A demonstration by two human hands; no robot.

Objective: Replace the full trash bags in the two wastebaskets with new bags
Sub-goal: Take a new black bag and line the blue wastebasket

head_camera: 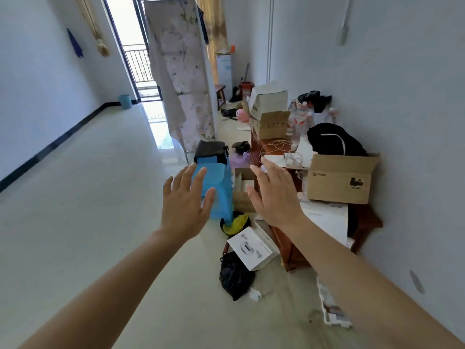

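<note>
Blue wastebasket far beyond left hand and right hand, both empty, fingers spread.

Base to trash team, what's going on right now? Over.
Left hand and right hand open, empty, held out ahead. Blue wastebasket far off by the door, untouched. Blue stool and white box on the floor ahead.

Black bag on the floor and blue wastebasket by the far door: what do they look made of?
Black bag: thin plastic film, likely; crumpled, glossy folds. Blue wastebasket: probably rigid plastic, uniform matte colour; too far to be sure.
</note>
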